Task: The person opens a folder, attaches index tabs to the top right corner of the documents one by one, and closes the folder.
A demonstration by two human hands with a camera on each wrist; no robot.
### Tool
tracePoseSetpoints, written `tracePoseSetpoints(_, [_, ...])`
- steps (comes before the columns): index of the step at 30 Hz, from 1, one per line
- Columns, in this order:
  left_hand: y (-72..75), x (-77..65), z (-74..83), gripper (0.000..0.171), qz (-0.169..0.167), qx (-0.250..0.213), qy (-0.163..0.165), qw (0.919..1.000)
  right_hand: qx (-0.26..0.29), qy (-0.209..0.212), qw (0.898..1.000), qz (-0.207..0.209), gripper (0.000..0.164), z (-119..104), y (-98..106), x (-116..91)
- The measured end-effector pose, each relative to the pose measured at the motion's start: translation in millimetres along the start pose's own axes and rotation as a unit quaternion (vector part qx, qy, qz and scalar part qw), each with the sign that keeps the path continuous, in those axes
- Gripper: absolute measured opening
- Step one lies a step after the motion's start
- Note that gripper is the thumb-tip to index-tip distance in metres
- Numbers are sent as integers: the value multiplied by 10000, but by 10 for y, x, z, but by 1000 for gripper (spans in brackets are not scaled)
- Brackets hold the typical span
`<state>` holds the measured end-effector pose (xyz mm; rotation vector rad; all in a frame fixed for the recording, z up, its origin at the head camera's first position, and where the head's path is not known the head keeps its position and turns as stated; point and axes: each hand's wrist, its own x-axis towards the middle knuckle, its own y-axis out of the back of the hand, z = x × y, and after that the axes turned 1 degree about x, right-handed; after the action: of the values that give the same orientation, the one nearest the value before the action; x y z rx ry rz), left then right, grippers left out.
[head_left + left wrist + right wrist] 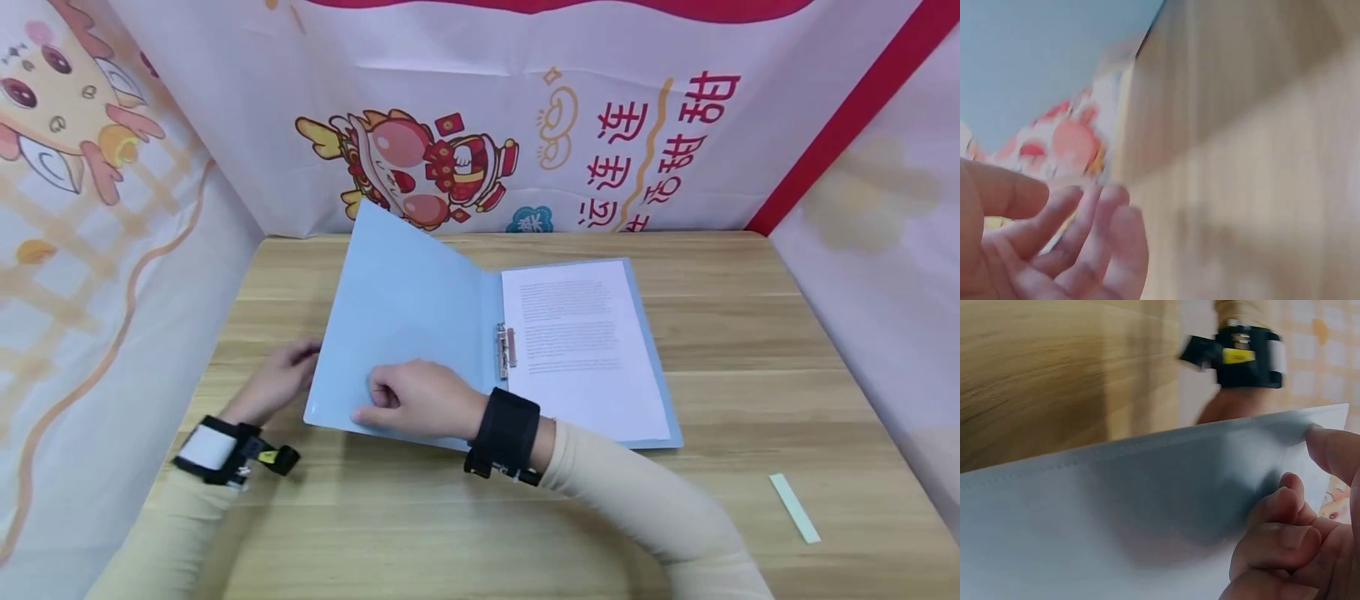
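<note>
A light blue folder (420, 325) lies spread on the table, its left cover tilted up off the wood. My right hand (423, 400) is at the inner face of that cover near its lower edge. In the right wrist view its fingers (1279, 547) are curled, and the thumb touches the cover (1116, 512). Beside the cover's left edge is my left hand (281, 379), its fingertips partly hidden in the head view. The left wrist view shows its fingers (1125, 244) relaxed, slightly bent and holding nothing. Printed paper (581, 350) lies on the folder's right side, beside a metal clip (502, 350).
A pale green strip (795, 508) lies on the wooden table (720, 367) at the right. Printed cloth (450, 50) hangs along the back and both sides. Each wrist wears a black strap (510, 429).
</note>
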<state>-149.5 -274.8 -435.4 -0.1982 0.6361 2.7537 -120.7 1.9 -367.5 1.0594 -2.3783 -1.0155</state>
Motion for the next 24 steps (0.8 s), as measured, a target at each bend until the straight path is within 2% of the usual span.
tracePoseSetpoints(3, [230, -54, 49, 48, 504, 306, 339, 9977, -153, -126, 9998, 1, 35, 46, -80, 33])
tracePoseSetpoints(5, [335, -81, 83, 49, 825, 447, 325, 9951, -275, -219, 9994, 14, 36, 79, -141, 60])
tracePoseSetpoints(8, [414, -113, 170, 50, 1137, 656, 183, 9912, -447, -371, 9983, 20, 38, 131, -252, 115])
tracePoseSetpoints(11, [425, -110, 287, 51, 1201, 882, 97, 9888, -563, -506, 9971, -4, 39, 168, -354, 176])
tracePoseSetpoints(15, [381, -36, 441, 53, 886, 1234, -20, 9884, -612, -655, 9960, -12, 40, 218, -459, 244])
tracePoseSetpoints(19, [297, 67, 589, 54, 321, 1471, -200, 9884, -539, -800, 9953, -69, 37, 292, -548, 282])
tracePoseSetpoints(22, [228, 152, 630, 53, -173, 1779, -364, 9832, -494, -819, 9953, -137, 34, 367, -618, 303])
tracePoseSetpoints(24, [178, 204, 600, 54, -537, 2067, -456, 9759, -496, -812, 9953, -164, 33, 417, -658, 313])
